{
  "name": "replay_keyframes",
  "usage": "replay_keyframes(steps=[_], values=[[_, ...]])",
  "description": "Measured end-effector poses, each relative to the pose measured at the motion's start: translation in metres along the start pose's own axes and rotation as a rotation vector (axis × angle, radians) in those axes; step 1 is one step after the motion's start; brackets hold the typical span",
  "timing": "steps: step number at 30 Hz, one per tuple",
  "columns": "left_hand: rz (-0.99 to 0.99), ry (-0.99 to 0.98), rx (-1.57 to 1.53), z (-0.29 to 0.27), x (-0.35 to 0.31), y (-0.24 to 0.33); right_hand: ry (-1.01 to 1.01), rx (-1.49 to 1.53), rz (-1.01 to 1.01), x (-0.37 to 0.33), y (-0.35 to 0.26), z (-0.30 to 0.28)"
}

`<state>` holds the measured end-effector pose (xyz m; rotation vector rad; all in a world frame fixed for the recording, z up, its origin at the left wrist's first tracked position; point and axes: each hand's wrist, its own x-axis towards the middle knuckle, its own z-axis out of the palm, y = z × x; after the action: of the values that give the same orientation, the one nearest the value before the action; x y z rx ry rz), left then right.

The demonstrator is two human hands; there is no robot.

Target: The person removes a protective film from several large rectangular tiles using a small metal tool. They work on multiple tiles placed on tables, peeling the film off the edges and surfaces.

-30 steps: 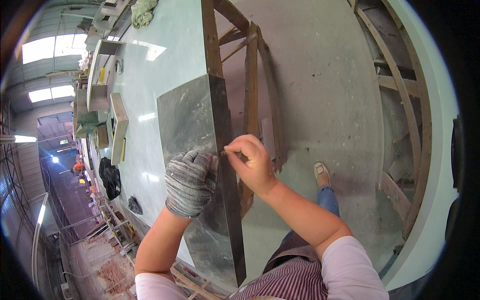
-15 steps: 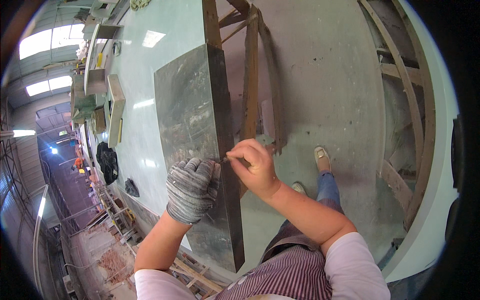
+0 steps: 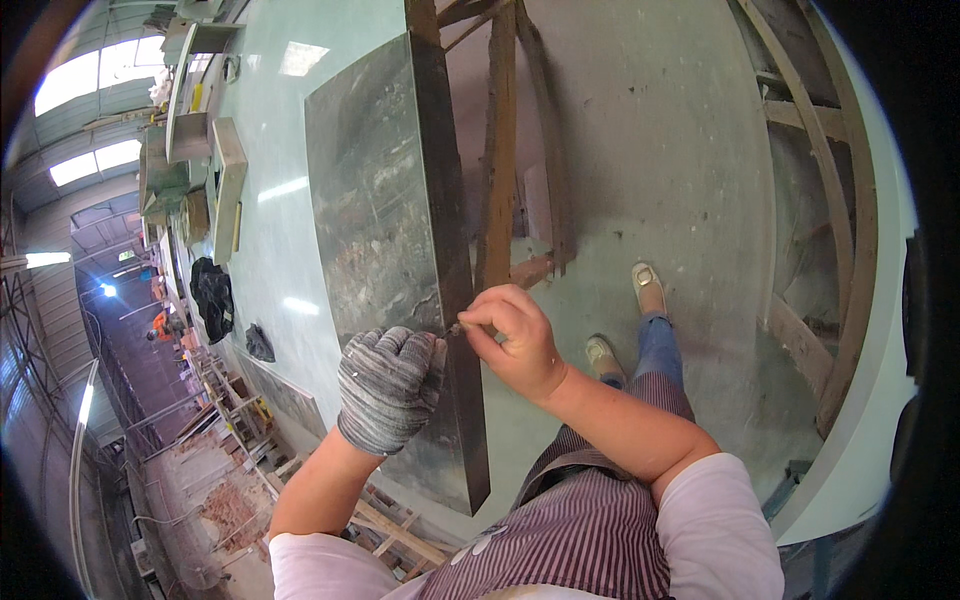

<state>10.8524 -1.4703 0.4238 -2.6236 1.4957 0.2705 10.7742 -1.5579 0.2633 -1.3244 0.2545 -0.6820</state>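
A dark grey, marbled slab (image 3: 375, 200) with a thick, folded-down side lies on the pale work table. My left hand (image 3: 392, 388), in a grey striped knitted glove, is curled closed over its top near the long edge. Bare, my right hand (image 3: 515, 340) pinches thumb and forefinger together at that same edge, close to the gloved fingertips. Between the two hands is a tiny dark bit (image 3: 454, 328), too small to name. What the gloved fingers hold, if anything, is hidden.
Wooden trestle legs (image 3: 498, 150) stand beyond the slab's side. Black plastic (image 3: 211, 300) and a smaller dark bundle (image 3: 259, 343) lie on the table's left part. A curved wooden frame (image 3: 845, 200) stands at the right. My shoes (image 3: 648, 288) are on the floor below.
My hands sit slightly lower along the slab's edge, still close together in the same pinch. The whole view has shifted a little, and more of my shoes shows.
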Motion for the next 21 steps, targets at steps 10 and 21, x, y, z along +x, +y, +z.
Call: replay_keyframes(steps=[10, 21], values=[[0.034, -0.019, -0.03, 0.007, -0.043, 0.015, -0.031, -0.037, -0.039, -0.048, -0.006, 0.003], [0.102, -0.024, -0.001, 0.02, -0.092, 0.028, -0.057, -0.041, -0.052, -0.1, -0.012, 0.006]])
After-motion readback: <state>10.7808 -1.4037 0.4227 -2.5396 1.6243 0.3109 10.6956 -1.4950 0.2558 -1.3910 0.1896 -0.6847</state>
